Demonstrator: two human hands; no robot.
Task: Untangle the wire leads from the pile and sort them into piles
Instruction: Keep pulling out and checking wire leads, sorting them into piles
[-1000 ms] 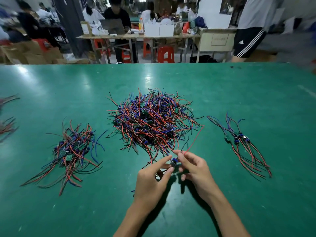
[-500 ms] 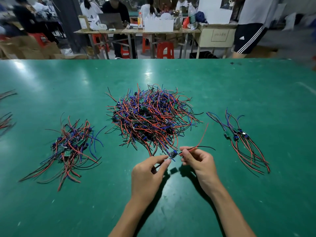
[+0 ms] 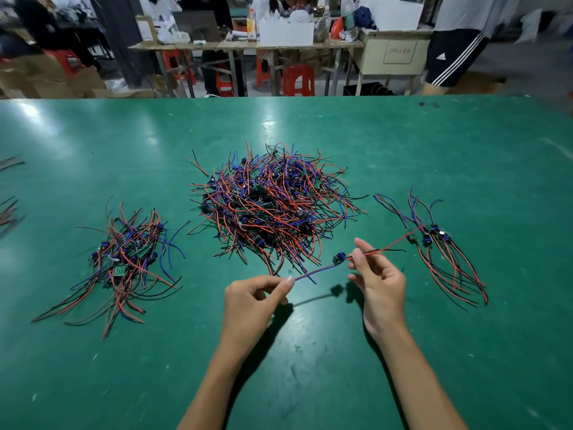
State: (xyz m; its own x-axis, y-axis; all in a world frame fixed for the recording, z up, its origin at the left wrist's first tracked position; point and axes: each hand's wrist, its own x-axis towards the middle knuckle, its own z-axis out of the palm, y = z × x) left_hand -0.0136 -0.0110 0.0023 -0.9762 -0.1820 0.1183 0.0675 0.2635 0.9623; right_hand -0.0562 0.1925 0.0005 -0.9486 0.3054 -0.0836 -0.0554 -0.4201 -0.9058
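Note:
A big tangled pile of red, blue and black wire leads [image 3: 273, 206] lies at the middle of the green table [image 3: 465, 150]. One lead with a small blue part [image 3: 338, 258] is stretched in the air in front of the pile. My left hand [image 3: 254, 299] pinches its blue-red wire end. My right hand [image 3: 376, 280] pinches the red and black wires just right of the part. A sorted pile [image 3: 124, 262] lies to the left. A smaller sorted pile [image 3: 440, 249] lies to the right.
More leads [image 3: 9, 209] show at the table's far left edge. Beyond the table's far edge stand work tables [image 3: 248, 45], red stools [image 3: 299, 80] and several people, one in black shorts [image 3: 452, 54] at the back right.
My hands have pulled apart. The lead came free of the big pile and is now stretched out between them. My right hand moved right, toward the smaller pile.

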